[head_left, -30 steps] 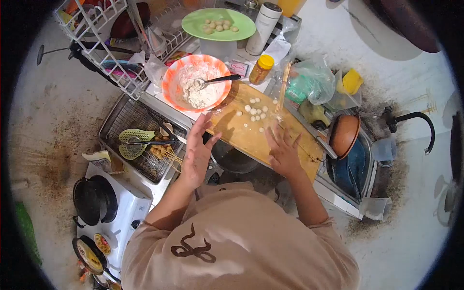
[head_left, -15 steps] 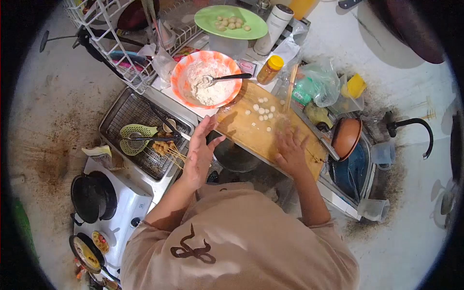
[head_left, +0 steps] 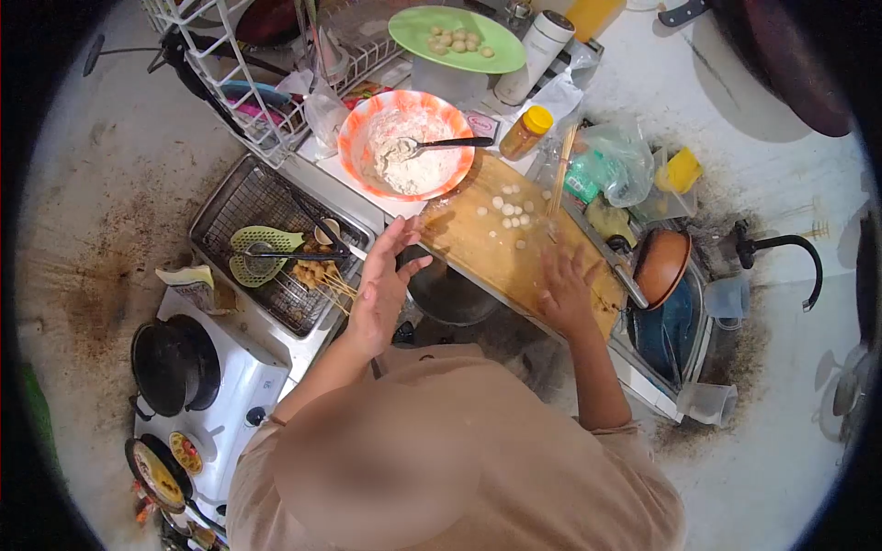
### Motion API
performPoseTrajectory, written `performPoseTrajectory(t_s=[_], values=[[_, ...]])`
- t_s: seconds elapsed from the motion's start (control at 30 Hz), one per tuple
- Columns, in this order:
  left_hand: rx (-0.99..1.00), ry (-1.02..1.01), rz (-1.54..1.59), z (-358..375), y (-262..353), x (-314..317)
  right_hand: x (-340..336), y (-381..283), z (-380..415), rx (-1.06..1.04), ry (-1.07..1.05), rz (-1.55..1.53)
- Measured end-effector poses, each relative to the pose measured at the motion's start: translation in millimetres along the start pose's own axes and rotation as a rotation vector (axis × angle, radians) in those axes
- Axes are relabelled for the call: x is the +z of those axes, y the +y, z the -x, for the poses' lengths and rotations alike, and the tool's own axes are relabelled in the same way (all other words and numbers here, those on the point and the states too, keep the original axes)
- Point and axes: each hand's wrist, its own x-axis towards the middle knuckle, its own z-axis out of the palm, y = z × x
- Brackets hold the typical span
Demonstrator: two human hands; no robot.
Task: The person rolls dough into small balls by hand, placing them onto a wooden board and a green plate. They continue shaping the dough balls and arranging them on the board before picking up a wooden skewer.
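Note:
On a wooden cutting board (head_left: 478, 239) lie several small white dough pieces (head_left: 511, 213). My right hand (head_left: 568, 285) is over the board's right part, palm down with fingers spread; whether it touches the wood is unclear. My left hand (head_left: 381, 298) is raised beside the board's left edge, its fingers apart and nothing in it. An orange and white bowl (head_left: 351, 138) behind the board holds floury dough and a black-handled spoon (head_left: 455, 143). Thin wooden skewers (head_left: 561, 170) and a knife (head_left: 627, 283) lie along the board's far right side.
A green plate (head_left: 404, 37) with several dough balls stands at the back, near a yellow-lidded jar (head_left: 525, 133). To the left are a rack tray (head_left: 216, 211) with skewered food and a stove (head_left: 243, 367) with pans. A sink (head_left: 703, 317) holding a brown bowl (head_left: 663, 266) is at right.
The camera view has shifted slightly, so the bowl, plate and board appear a little further right. My right hand has moved slightly rightward in view; my left hand stays nearly as it was.

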Motion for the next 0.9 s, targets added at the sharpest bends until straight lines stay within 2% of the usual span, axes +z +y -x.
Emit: performPoseTrajectory(t_s=[0.1, 0.2, 0.3, 0.4, 0.5, 0.6, 0.7, 0.8, 0.9], values=[[0.006, 0.006, -0.005, 1.8, -2.5, -4.1, -6.3, 17.7, -9.5, 0.120, 0.073, 0.005], [0.003, -0.013, -0.002, 1.5, -4.3, -2.4, 7.0, 24.4, -34.0, 0.090, 0.131, -0.016], [0.001, -0.043, 0.042, -0.4, -2.6, 2.0, -10.0, -10.9, -40.4, 0.020, 0.038, -0.106], [0.018, -0.072, 0.032, -3.3, 1.1, 1.9, -12.0, -18.6, -12.9, 0.020, 0.029, -0.153], [0.016, -0.057, 0.033, -4.2, 0.1, -0.5, 1.1, 17.0, 0.6, 0.140, 0.037, 0.103], [0.003, -0.061, 0.035, -2.6, -4.3, -0.7, 7.7, 35.4, -19.7, 0.189, 0.150, 0.038], [0.005, -0.061, 0.038, -3.8, -5.6, 2.2, 14.2, 10.9, -43.8, 0.137, 0.107, -0.016], [0.037, -0.047, 0.039, -5.0, -5.7, 0.9, -5.3, -18.7, -27.3, 0.040, 0.055, -0.177], [0.044, -0.031, 0.038, -4.7, -3.2, -4.7, -7.3, -5.1, 1.3, 0.112, 0.037, -0.113]])
